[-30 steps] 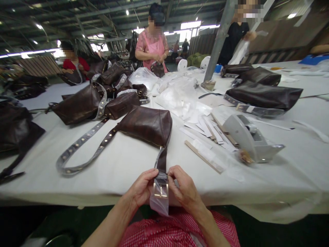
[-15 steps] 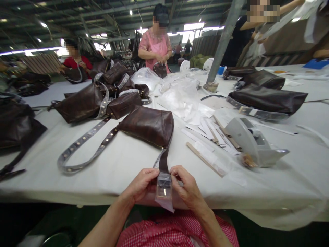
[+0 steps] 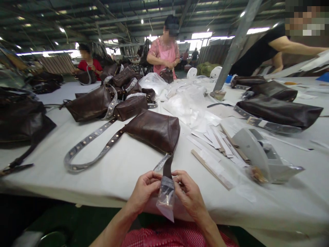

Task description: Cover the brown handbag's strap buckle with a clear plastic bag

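A dark brown leather bag [image 3: 154,130] lies on the white-covered table, its strap [image 3: 168,167] running down towards me. Clear plastic film [image 3: 166,197] wraps the strap's end, and a metal buckle shows through it. My left hand [image 3: 145,190] pinches the left edge of the wrapped strap between thumb and fingers. On the opposite edge, my right hand [image 3: 189,192] pinches the film and strap in the same way. The bag's other strap part [image 3: 84,151], studded and wrapped in film, loops out to the left.
A grey tape dispenser [image 3: 264,154] stands at the right, beside paper and card strips [image 3: 221,144]. More brown bags [image 3: 89,103] are piled at the left, others [image 3: 280,109] at the right. Loose plastic bags [image 3: 190,103] lie mid-table near a metal post [image 3: 233,51]. Several people work around.
Both hands still hold the wrapped strap end, with the fingers slightly shifted along its edges. The view has turned a little left. At the right, a person in black has leaned over the table.
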Available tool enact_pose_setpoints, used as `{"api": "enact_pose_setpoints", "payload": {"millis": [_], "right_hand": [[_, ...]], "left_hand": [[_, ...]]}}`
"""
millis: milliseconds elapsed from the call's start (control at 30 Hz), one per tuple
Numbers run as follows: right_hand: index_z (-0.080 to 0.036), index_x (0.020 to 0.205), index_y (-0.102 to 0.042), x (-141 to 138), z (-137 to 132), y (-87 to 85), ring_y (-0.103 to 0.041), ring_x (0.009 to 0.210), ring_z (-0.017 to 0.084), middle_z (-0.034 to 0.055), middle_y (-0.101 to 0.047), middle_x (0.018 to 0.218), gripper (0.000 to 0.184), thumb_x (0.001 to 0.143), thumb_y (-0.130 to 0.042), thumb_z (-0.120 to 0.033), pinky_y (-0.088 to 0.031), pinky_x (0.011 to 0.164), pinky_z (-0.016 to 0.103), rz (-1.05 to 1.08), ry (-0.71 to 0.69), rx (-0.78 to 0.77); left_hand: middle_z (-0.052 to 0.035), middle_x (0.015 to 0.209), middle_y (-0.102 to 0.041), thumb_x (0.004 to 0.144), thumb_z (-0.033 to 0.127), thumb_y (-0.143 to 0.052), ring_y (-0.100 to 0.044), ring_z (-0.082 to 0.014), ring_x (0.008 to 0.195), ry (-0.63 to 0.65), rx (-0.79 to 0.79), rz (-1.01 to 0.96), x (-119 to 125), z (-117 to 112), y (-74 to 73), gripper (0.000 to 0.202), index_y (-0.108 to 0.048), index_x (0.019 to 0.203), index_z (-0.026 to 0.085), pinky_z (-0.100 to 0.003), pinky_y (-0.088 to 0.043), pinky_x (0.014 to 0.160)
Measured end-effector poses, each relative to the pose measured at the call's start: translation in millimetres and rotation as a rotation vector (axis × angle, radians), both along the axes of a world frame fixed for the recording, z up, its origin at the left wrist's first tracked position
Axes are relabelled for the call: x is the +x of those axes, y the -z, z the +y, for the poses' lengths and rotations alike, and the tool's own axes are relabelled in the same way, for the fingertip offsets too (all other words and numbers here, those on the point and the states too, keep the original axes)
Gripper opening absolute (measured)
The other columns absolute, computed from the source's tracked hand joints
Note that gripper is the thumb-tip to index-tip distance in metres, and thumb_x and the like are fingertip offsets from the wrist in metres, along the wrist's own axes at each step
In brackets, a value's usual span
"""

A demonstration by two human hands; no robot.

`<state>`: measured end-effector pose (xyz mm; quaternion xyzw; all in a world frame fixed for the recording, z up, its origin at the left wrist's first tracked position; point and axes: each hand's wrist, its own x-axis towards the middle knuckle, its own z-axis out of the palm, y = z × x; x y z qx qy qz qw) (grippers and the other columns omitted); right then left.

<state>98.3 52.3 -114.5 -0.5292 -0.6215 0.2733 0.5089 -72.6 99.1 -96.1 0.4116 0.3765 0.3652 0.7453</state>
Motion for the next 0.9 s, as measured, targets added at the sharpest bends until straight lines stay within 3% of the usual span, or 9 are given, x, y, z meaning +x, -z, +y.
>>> {"api": "enact_pose_setpoints", "payload": {"millis": [167, 400, 533, 700, 800, 900], "right_hand": [[-0.019, 0.079, -0.06, -0.1, -0.2, 2.8, -0.061, 0.093, 0.018, 0.0096, -0.059, 0.102, 0.015, 0.088, -0.05, -0.025, -0.055, 0.068, 0.023, 0.017, 0.002, -0.017], [-0.019, 0.078, -0.059, 0.7, -0.1, 3.0, -0.061, 0.091, 0.018, 0.0091, -0.059, 0.102, 0.014, 0.087, -0.05, -0.024, -0.054, 0.067, 0.022, 0.016, -0.002, -0.038], [-0.019, 0.078, -0.059, 1.8, 1.5, 1.6, -0.061, 0.091, 0.018, 0.0093, -0.059, 0.101, 0.015, 0.088, -0.049, -0.025, -0.053, 0.066, 0.022, 0.005, -0.013, -0.036], [-0.019, 0.076, -0.059, 3.0, 5.9, 0.2, -0.061, 0.089, 0.018, 0.0095, -0.061, 0.101, 0.014, 0.086, -0.049, -0.022, -0.051, 0.07, 0.025, -0.049, 0.014, 0.016], [-0.019, 0.074, -0.057, 2.9, 8.7, 1.1, -0.06, 0.089, 0.019, 0.0094, -0.062, 0.098, 0.015, 0.086, -0.048, -0.021, -0.05, 0.072, 0.027, -0.071, 0.032, 0.055], [-0.019, 0.075, -0.056, 3.5, 10.2, 3.3, -0.061, 0.087, 0.018, 0.0097, -0.061, 0.1, 0.014, 0.085, -0.048, -0.02, -0.05, 0.071, 0.026, -0.062, 0.028, 0.042]], "left_hand": [[-0.0021, 0.064, -0.067, 0.067, 0.018, -0.071, -0.056, -0.0118, 0.058, -0.026, 0.11, 0.128, 0.4, 5.3, -2.7, 0.008, -0.07, 0.072, 0.012, -0.021, -0.043, 0.057], [0.0009, 0.061, -0.06, 0.074, 0.019, -0.061, -0.054, -0.0129, 0.057, 0.087, 0.274, 0.2, -1.2, 17.1, -1.4, 0.006, -0.062, 0.069, 0.015, -0.022, -0.043, 0.057], [0.0014, 0.066, -0.055, 0.079, 0.018, -0.052, -0.05, -0.0132, 0.062, 0.131, 0.472, 0.288, -2.7, 19.7, -1.4, 0.009, -0.057, 0.072, 0.017, -0.022, -0.041, 0.06], [-0.0003, 0.071, -0.054, 0.083, 0.013, -0.048, -0.048, -0.0154, 0.07, 0.084, 0.693, 0.367, -0.8, 22.3, -0.1, 0.013, -0.055, 0.072, 0.019, -0.024, -0.038, 0.068], [-0.0067, 0.092, -0.059, 0.084, 0.012, -0.047, -0.054, -0.0196, 0.088, 0.062, 0.783, 0.352, 0.9, 24.6, -2.0, 0.015, -0.056, 0.074, 0.019, -0.027, -0.04, 0.082], [-0.0126, 0.121, -0.055, 0.085, 0.013, -0.046, -0.05, -0.0241, 0.114, 0.065, 0.823, 0.315, 2.2, 27.6, -5.8, 0.016, -0.059, 0.08, 0.019, -0.032, -0.036, 0.098]]}}
